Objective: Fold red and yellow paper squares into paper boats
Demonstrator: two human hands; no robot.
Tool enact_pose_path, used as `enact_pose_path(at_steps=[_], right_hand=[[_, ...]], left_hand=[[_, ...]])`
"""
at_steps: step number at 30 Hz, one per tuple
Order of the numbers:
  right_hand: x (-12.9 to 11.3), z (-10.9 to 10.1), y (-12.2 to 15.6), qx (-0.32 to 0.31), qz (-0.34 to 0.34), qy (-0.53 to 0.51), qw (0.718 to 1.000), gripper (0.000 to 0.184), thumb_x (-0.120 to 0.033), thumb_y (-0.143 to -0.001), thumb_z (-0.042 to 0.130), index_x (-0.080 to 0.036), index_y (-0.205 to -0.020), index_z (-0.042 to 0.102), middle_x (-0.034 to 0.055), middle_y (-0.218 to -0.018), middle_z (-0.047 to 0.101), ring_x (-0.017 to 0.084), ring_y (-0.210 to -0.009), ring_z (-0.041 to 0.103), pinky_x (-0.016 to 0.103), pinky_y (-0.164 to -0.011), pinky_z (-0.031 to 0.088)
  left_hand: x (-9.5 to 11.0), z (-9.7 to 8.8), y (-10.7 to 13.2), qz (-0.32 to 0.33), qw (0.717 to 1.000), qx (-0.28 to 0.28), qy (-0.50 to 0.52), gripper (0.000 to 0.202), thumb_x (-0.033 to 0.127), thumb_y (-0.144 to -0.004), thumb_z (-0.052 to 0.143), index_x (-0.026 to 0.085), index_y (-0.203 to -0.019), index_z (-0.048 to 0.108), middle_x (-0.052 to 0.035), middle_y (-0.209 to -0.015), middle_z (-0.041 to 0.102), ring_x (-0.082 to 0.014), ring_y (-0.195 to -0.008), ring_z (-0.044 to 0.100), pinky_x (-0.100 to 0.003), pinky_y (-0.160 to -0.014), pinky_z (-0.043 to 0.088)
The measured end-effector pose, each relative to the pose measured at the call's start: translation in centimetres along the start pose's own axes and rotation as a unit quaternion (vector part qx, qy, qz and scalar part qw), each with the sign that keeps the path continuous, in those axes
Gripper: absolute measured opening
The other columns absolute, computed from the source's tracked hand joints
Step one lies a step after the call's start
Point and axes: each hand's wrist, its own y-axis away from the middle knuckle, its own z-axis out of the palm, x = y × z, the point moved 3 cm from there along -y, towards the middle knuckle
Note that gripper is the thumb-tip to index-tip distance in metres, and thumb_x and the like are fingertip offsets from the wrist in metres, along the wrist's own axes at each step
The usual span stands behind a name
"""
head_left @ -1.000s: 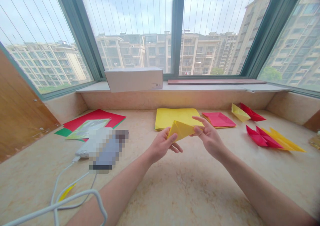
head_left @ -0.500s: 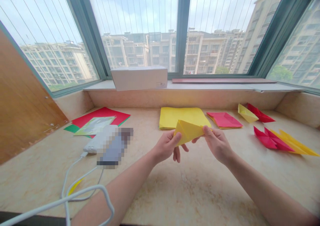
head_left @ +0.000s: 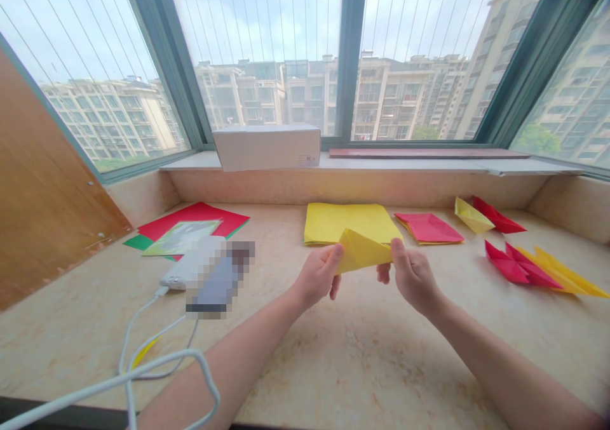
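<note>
A folded yellow paper (head_left: 363, 252) is held above the stone sill between both hands. My left hand (head_left: 317, 275) pinches its left edge with thumb on top. My right hand (head_left: 412, 275) pinches its right corner, fingers curled under. Just behind the paper lies a stack of flat yellow sheets (head_left: 333, 220), and to its right a folded pink-red piece (head_left: 429, 227).
Folded red and yellow paper shapes (head_left: 528, 263) lie at the right, two more (head_left: 481, 215) near the wall. Red and green sheets (head_left: 190, 223) lie at the left by a white device (head_left: 190, 266) with cables (head_left: 138, 366). A white box (head_left: 267, 147) sits on the window ledge.
My right hand's fingers have closed onto the paper's right corner. The left thumb slid up along the left edge. The paper has flattened a little; the camera shifted slightly.
</note>
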Motion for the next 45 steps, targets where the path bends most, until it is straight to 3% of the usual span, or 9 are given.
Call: enact_pose_path(at_steps=[5, 10, 14, 23, 28, 32, 35, 40, 45], right_hand=[[0.2, 0.4, 0.1, -0.080, -0.030, -0.043, 0.995, 0.068, -0.071, -0.091, 0.035, -0.020, -0.056, 0.063, 0.0040, -0.046, 0.061, 0.016, -0.041, 0.056, 0.028, -0.044, 0.043], [0.2, 0.9, 0.4, -0.032, 0.041, -0.016, 0.999, 0.070, -0.073, -0.091, 0.033, -0.019, -0.053, 0.057, 0.0001, -0.035, 0.047, 0.012, -0.032, 0.043, 0.025, -0.037, 0.034], [0.6, 0.6, 0.0, 0.019, 0.038, -0.040, 0.998, 0.070, -0.075, -0.089, 0.035, -0.018, -0.054, 0.058, 0.0017, -0.037, 0.051, 0.012, -0.032, 0.044, 0.026, -0.036, 0.034], [1.8, 1.0, -0.9, -0.098, 0.003, -0.161, 0.982, 0.061, -0.069, -0.092, 0.040, -0.015, -0.078, 0.066, 0.0061, -0.062, 0.067, 0.017, -0.045, 0.059, 0.030, -0.047, 0.047], [0.4, 0.7, -0.5, -0.064, 0.016, -0.083, 0.994, 0.059, -0.064, -0.094, 0.041, -0.015, -0.075, 0.067, 0.0051, -0.053, 0.065, 0.015, -0.042, 0.056, 0.027, -0.044, 0.043], [0.6, 0.7, -0.4, -0.012, 0.053, -0.043, 0.998, 0.059, -0.064, -0.091, 0.047, -0.015, -0.063, 0.064, 0.0039, -0.045, 0.062, 0.011, -0.034, 0.047, 0.023, -0.036, 0.036], [1.5, 1.0, -0.2, 0.008, 0.066, -0.029, 0.997, 0.059, -0.065, -0.090, 0.049, -0.016, -0.058, 0.061, 0.0038, -0.044, 0.060, 0.012, -0.035, 0.050, 0.023, -0.037, 0.036], [1.6, 1.7, -0.2, -0.018, 0.005, 0.046, 0.999, 0.057, -0.060, -0.093, 0.046, -0.017, -0.059, 0.063, 0.0050, -0.052, 0.064, 0.016, -0.048, 0.060, 0.025, -0.046, 0.044], [0.7, 2.5, 0.0, -0.050, -0.087, 0.118, 0.988, 0.026, -0.044, -0.091, 0.058, -0.020, -0.095, 0.066, 0.0060, -0.081, 0.071, 0.018, -0.065, 0.065, 0.025, -0.052, 0.049]], left_hand=[[-0.3, 0.0, -0.1, 0.010, 0.999, 0.021, -0.030, 0.058, 0.068, -0.091, 0.037, 0.017, -0.071, 0.054, 0.0066, -0.033, 0.043, -0.0078, -0.025, 0.040, -0.016, -0.031, 0.024], [-0.2, 0.3, -0.1, -0.001, 1.000, 0.017, 0.015, 0.060, 0.073, -0.088, 0.037, 0.017, -0.078, 0.055, 0.0091, -0.031, 0.038, -0.0110, -0.025, 0.042, -0.019, -0.030, 0.033], [-0.1, 0.0, -0.2, -0.002, 1.000, 0.013, 0.019, 0.060, 0.073, -0.088, 0.037, 0.016, -0.079, 0.053, 0.0037, -0.036, 0.050, -0.0111, -0.028, 0.046, -0.018, -0.031, 0.030], [0.1, -1.0, -0.3, 0.056, 0.995, 0.086, -0.011, 0.053, 0.066, -0.091, 0.042, 0.017, -0.072, 0.051, 0.0083, -0.036, 0.041, -0.0098, -0.031, 0.048, -0.018, -0.036, 0.034], [0.5, -0.5, -0.1, 0.054, 0.995, 0.081, -0.033, 0.051, 0.062, -0.094, 0.038, 0.017, -0.072, 0.051, 0.0053, -0.040, 0.047, -0.0113, -0.034, 0.051, -0.019, -0.037, 0.035], [0.0, -0.3, -0.1, 0.073, 0.983, 0.110, -0.127, 0.044, 0.054, -0.096, 0.041, 0.015, -0.106, 0.059, -0.0071, -0.083, 0.070, -0.0132, -0.052, 0.063, -0.021, -0.044, 0.043], [-0.2, -0.2, 0.2, 0.116, 0.965, 0.112, -0.205, 0.046, 0.046, -0.095, 0.048, 0.019, -0.132, 0.051, -0.0130, -0.115, 0.066, -0.0167, -0.073, 0.067, -0.026, -0.060, 0.051], [-0.2, 0.1, 0.6, 0.125, 0.975, 0.055, -0.176, 0.067, 0.045, -0.083, 0.066, 0.018, -0.141, 0.046, -0.0156, -0.118, 0.065, -0.0264, -0.094, 0.066, -0.030, -0.069, 0.055], [-0.1, 0.1, 0.4, 0.098, 0.976, 0.050, -0.189, 0.068, 0.046, -0.085, 0.064, 0.018, -0.144, 0.043, -0.0146, -0.120, 0.064, -0.0216, -0.082, 0.068, -0.027, -0.061, 0.054]])
